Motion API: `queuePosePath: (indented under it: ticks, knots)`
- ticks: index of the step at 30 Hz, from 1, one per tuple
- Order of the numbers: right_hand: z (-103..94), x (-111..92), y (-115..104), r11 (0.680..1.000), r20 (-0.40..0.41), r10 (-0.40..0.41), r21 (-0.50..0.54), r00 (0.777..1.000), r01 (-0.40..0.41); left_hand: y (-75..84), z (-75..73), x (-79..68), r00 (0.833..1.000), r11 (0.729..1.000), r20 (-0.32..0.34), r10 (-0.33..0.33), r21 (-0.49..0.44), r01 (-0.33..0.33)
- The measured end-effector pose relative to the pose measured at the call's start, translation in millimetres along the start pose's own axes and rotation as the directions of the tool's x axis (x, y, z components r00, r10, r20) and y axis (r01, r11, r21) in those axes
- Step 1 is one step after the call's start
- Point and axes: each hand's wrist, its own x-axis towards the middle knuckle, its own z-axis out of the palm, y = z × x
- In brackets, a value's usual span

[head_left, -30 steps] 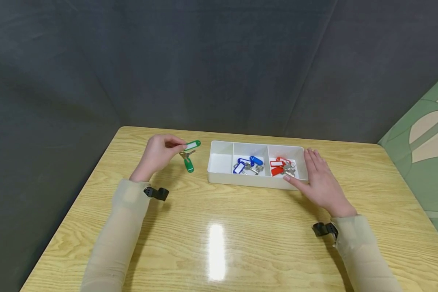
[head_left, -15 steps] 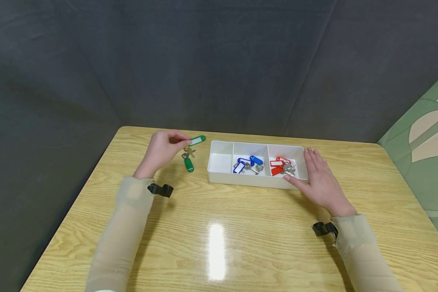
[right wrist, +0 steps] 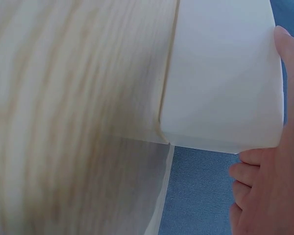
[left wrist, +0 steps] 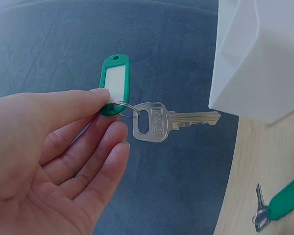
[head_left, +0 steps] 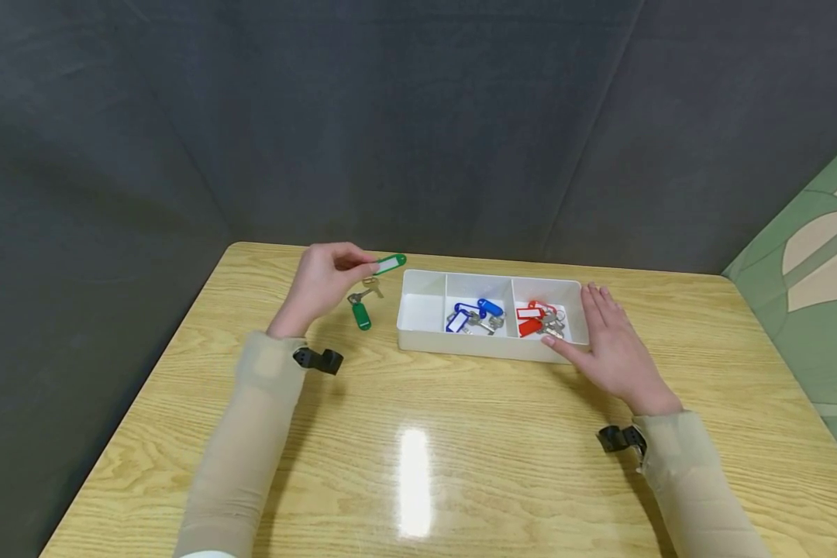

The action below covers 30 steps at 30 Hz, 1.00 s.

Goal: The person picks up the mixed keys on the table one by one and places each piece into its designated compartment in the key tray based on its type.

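My left hand [head_left: 328,279] pinches a green key tag [left wrist: 115,81] between thumb and fingers, held up left of the box. Its white label faces the wrist camera, and a key [left wrist: 154,121] hangs from its ring. Below, a second green key tag [head_left: 361,316] with a key lies on the table. The white three-compartment box [head_left: 474,347] stands at the middle back. My right hand [head_left: 617,349] rests against its right end, fingers straight along the side and thumb at the front rim.
Blue key tags [head_left: 490,307] with keys lie in the box's middle compartment, and red key tags [head_left: 530,313] with keys in the right one. The left compartment shows a bare floor. A dark curtain [head_left: 418,132] hangs behind the wooden table [head_left: 502,449].
My left hand has moved to the right and a little away from me, carrying the green key tag closer to the box's left end. My right hand stays put.
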Motion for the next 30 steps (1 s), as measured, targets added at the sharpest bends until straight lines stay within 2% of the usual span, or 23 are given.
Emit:
queuePosePath:
  ticks: [11,18,30]
  knots:
    - [-0.4,-0.5,-1.0,1.0,0.001,0.0,0.002,1.0,0.0,8.9,11.3,4.3,1.0,0.999,0.005,0.003,-0.051,-0.003]
    - [-0.5,-0.9,-1.0,1.0,-0.001,0.005,0.005,1.0,-0.005,15.0,20.1,6.8,1.0,0.999,0.011,0.004,-0.049,-0.003]
    - [-1.5,-1.7,-1.1,1.0,-0.015,-0.001,0.004,1.0,0.002,19.7,38.3,7.9,0.998,0.995,0.055,0.005,-0.102,0.0]
